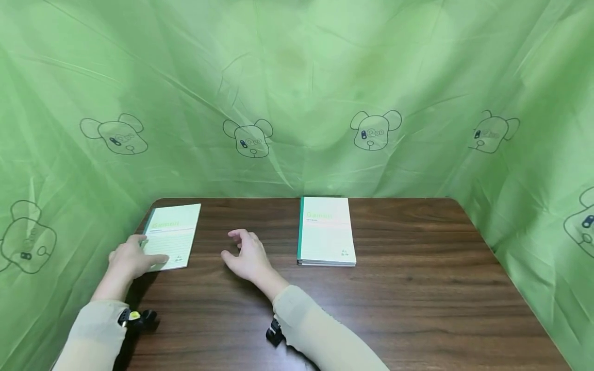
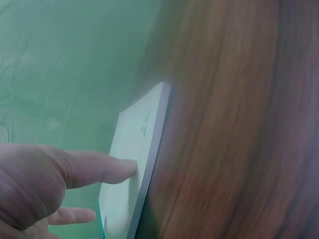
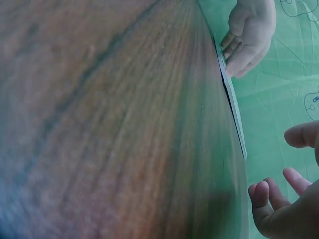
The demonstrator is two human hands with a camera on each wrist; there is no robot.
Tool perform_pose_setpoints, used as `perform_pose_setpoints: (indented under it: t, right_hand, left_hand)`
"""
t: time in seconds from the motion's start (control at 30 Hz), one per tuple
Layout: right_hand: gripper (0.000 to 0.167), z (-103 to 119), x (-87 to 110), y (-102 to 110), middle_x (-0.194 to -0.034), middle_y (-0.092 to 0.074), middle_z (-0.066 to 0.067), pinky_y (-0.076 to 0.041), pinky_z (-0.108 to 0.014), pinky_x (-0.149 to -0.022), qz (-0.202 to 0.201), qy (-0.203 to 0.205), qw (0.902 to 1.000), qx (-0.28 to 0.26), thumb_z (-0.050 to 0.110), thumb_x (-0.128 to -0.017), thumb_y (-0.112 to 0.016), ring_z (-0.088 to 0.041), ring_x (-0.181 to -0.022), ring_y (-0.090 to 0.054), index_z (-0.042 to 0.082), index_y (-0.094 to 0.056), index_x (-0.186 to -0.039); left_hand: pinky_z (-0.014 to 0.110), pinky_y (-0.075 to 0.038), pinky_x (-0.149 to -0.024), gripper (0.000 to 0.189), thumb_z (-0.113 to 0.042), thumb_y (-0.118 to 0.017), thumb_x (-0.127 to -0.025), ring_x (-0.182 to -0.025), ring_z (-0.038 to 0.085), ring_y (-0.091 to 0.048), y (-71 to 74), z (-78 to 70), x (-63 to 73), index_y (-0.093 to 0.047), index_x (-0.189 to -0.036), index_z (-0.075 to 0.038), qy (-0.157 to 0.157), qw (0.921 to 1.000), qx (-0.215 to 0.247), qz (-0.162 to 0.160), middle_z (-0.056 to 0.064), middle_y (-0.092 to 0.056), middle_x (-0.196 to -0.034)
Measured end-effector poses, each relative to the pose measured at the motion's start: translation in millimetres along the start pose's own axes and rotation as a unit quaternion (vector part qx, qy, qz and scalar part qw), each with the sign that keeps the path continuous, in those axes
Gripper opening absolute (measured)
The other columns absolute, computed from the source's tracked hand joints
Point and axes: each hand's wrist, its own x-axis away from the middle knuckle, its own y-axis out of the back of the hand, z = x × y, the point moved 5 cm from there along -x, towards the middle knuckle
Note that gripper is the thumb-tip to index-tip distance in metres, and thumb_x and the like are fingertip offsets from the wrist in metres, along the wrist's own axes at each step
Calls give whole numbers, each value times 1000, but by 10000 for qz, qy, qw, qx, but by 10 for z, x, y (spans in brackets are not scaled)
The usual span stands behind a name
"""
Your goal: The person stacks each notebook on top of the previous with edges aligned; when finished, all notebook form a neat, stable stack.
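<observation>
A thin notebook [image 1: 174, 232] with a pale cover and green spine lies at the table's left end, slightly slanted. My left hand [image 1: 131, 259] rests at its near left corner, the straight thumb [image 2: 107, 169] on the cover and another finger out past the spine side. My right hand [image 1: 250, 257] hovers over the table between this notebook and a neat stack of similar notebooks [image 1: 327, 232]. It holds nothing; its fingers are loosely bent, with thumb and index finger apart. In the right wrist view, the left notebook [image 3: 234, 109] shows edge-on beside the left hand.
The dark wood-grain table [image 1: 417, 299] has rounded back corners. A green curtain [image 1: 297, 93] printed with bear heads hangs behind and along both sides. A small black device [image 1: 139, 318] sits on the left wrist, another [image 1: 275, 332] on the right.
</observation>
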Motion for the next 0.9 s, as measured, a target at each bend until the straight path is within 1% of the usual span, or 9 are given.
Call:
perform_pose_setpoints:
  t: [0.13,0.23,0.33,0.5,0.57,0.67,0.73,0.8,0.9]
  right_hand:
    - [49,1,7,14,-126,-68,-7,-52,-28,-95,37,36,10000,21,20,-93,-78,-22,-108,-66,10,-67,-140]
    - [53,2,20,32,-130,-69,-11,-52,-31,-97,118,64,9999,85,19,-95,-76,-29,-113,-67,9,-65,-145]
    - [56,-9,42,48,-134,-69,-14,-52,-34,-100,187,8,9997,178,19,-95,-75,-30,-116,-65,9,-64,-149]
    - [60,-76,78,99,-140,-67,-13,-50,-42,-107,243,-248,9991,259,25,-97,-74,-30,-125,-61,13,-61,-154]
    - [61,-113,84,134,-141,-66,-14,-50,-45,-108,225,-298,9990,246,25,-97,-74,-31,-125,-60,13,-60,-155]
    - [62,-178,86,193,-141,-65,-16,-51,-47,-106,179,-329,9990,248,25,-96,-73,-31,-123,-60,12,-59,-156]
    - [65,-217,86,230,-141,-65,-17,-51,-49,-106,208,-357,9986,325,26,-96,-73,-32,-123,-61,11,-57,-157]
    - [68,-245,93,268,-145,-64,-18,-51,-51,-109,304,-463,9975,430,27,-97,-74,-36,-130,-60,12,-54,-160]
    - [73,-266,98,319,-152,-59,-21,-48,-56,-115,452,-591,9954,595,29,-97,-75,-44,-142,-54,13,-50,-164]
  left_hand:
    - [74,-32,-104,105,-40,-87,-88,-126,71,-38,-96,-184,23,-32,-154,21,-8,9999,10,159,52,-41,-144]
    - [74,-31,-105,103,-40,-88,-87,-128,71,-38,-154,-340,73,-35,-153,19,-109,9997,-19,206,51,-44,-143]
    - [73,-30,-105,101,-40,-89,-86,-129,69,-40,-214,-496,122,-38,-151,19,-271,9994,-82,211,49,-48,-142]
    - [71,-33,-105,97,-40,-90,-84,-126,65,-47,-365,-769,194,-45,-146,18,-517,9983,-182,178,47,-55,-136]
    - [70,-34,-105,94,-40,-91,-83,-125,63,-50,-431,-880,226,-47,-144,17,-602,9979,-196,155,45,-58,-134]
    - [68,-34,-105,93,-39,-93,-81,-125,60,-53,-505,-1023,262,-50,-142,16,-752,9970,-121,119,43,-60,-133]
    - [67,-34,-105,94,-38,-94,-80,-127,59,-52,-540,-1099,282,-50,-143,16,-828,9965,-8,111,43,-60,-135]
    - [67,-32,-107,95,-36,-95,-80,-130,59,-50,-566,-1156,290,-49,-144,16,-888,9959,130,131,43,-59,-137]
    - [68,-30,-111,96,-32,-94,-82,-135,60,-45,-600,-1219,300,-45,-149,14,-876,9953,353,208,44,-54,-143]
